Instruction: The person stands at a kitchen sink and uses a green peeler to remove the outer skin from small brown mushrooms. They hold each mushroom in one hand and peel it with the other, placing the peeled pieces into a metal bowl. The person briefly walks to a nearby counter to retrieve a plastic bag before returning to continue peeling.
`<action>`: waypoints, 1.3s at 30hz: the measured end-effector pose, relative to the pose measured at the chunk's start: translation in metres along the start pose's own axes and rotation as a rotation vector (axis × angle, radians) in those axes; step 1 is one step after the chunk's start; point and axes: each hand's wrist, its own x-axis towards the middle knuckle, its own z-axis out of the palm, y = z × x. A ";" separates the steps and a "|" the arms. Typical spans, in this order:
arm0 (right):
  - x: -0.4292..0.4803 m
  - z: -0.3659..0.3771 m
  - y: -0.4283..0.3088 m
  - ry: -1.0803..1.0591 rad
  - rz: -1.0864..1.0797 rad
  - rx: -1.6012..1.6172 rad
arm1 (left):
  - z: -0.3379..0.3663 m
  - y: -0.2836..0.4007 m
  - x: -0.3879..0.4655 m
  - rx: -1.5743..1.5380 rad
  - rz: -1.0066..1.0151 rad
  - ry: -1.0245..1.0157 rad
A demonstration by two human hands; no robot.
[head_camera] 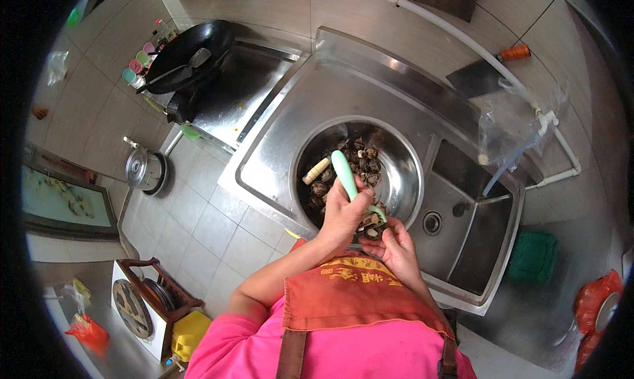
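Note:
A wide stainless steel basin (406, 181) stands on the metal sink counter, with many dark brown, rough-skinned root vegetables (319, 188), perhaps taro, in its left part. My left hand (344, 210) is closed around a pale green peeler (345, 173), whose head points down towards my right hand. In the fingers of my right hand (396, 248), at the basin's near rim, is one dark piece (372, 232) with a pale cut spot, touching the peeler's head. A short tool handle (316, 171), light and ringed, leans among the vegetables on the left.
Right of the basin is a sink (450, 225) with a drain and a hose (510, 166). A black wok (190, 57) with a spatula stands at the upper left. A cleaver (475, 77) is behind the wall pipe. A green basket (533, 256) lies at the right.

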 end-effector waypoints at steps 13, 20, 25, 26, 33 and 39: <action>0.002 0.001 0.006 -0.017 -0.126 -0.201 | 0.010 -0.001 -0.012 0.104 0.167 0.034; 0.005 -0.004 0.008 -0.002 -0.148 -0.171 | 0.010 -0.002 -0.016 0.194 0.279 -0.032; -0.003 -0.004 -0.002 -0.095 0.079 0.125 | 0.001 -0.002 -0.008 -0.111 -0.132 -0.057; -0.003 -0.016 0.002 -0.107 0.113 0.167 | -0.003 -0.006 -0.004 -0.097 -0.149 0.026; -0.007 -0.006 -0.002 -0.070 0.105 0.178 | -0.034 -0.011 0.009 -0.137 -0.144 0.162; -0.002 0.002 0.003 -0.037 0.010 0.061 | 0.011 -0.004 -0.008 0.115 0.105 -0.072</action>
